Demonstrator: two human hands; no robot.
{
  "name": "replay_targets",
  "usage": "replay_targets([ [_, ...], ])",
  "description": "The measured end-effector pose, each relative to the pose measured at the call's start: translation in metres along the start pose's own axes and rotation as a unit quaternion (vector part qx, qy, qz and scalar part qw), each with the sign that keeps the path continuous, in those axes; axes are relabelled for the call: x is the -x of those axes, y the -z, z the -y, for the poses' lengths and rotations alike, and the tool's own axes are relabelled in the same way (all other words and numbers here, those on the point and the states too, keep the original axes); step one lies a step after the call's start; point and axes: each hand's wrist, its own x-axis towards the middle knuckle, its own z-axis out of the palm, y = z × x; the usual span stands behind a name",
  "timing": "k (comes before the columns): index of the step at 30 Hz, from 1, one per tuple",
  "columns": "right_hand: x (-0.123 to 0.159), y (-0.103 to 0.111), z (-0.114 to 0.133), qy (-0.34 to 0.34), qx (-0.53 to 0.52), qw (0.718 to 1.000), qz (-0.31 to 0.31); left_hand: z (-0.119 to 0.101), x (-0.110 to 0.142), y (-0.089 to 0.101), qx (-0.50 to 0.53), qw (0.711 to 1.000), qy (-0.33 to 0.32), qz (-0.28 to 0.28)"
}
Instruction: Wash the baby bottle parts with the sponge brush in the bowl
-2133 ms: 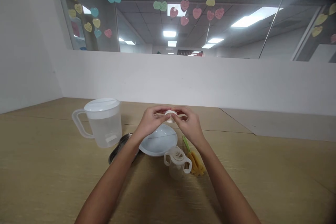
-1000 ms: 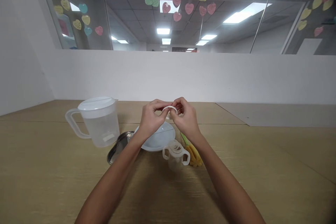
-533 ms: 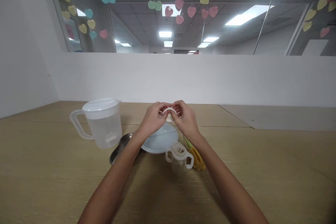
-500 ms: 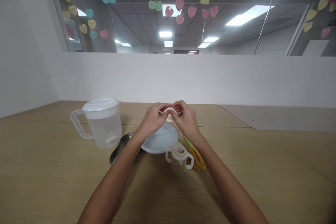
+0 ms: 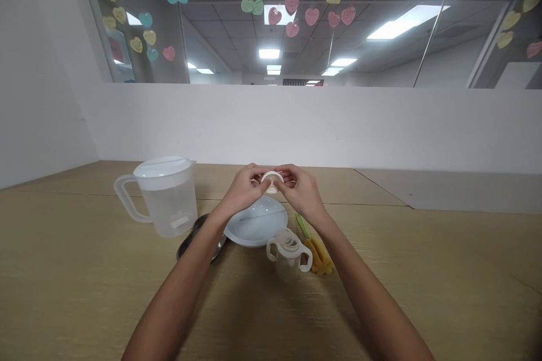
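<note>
Above the white bowl (image 5: pixel 243 229), my left hand (image 5: pixel 246 187) and my right hand (image 5: pixel 300 189) meet around a small white bottle ring (image 5: pixel 272 188) with a pale, translucent inner part. Both thumbs press on its near face, and the fingers curl behind it. Fingers partly hide the inner part, so its exact shape cannot be made out. Below the hands, a clear two-handled baby bottle (image 5: pixel 288 259) stands upright with its top uncovered. Beside it, under my right forearm, lies a yellow sponge brush (image 5: pixel 318 256) with a green handle.
To the left stands a clear pitcher (image 5: pixel 171 208) with a white lid and handle. A metal tray (image 5: pixel 192 240) is partly behind my left forearm. The wooden table (image 5: pixel 406 271) meets a white wall (image 5: pixel 305 124) below a window with heart-shaped notes.
The ring has tipped so that more of its pale inner part faces me. Both hands stay on it, shifted slightly. The view has moved a little.
</note>
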Motion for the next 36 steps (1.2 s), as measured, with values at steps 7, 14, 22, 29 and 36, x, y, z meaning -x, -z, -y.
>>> replay_targets([
  [7,0.002,0.001,0.004,0.009,0.021,1.0,-0.015,-0.003,0.001,-0.011,0.001,0.999,-0.01,-0.036],
  [14,0.004,-0.002,0.006,0.038,0.076,0.995,-0.047,-0.003,0.002,-0.021,-0.032,0.996,-0.039,-0.071],
  [22,0.001,0.0,0.002,-0.01,-0.004,1.0,-0.002,0.0,-0.001,-0.006,0.071,0.997,0.038,-0.016],
  [29,-0.004,0.01,-0.004,-0.03,-0.08,0.99,0.109,-0.002,-0.001,0.005,0.258,0.958,0.128,0.005],
  [36,-0.002,0.008,0.001,0.023,-0.001,0.994,0.106,-0.003,-0.001,0.002,0.273,0.949,0.156,-0.002],
])
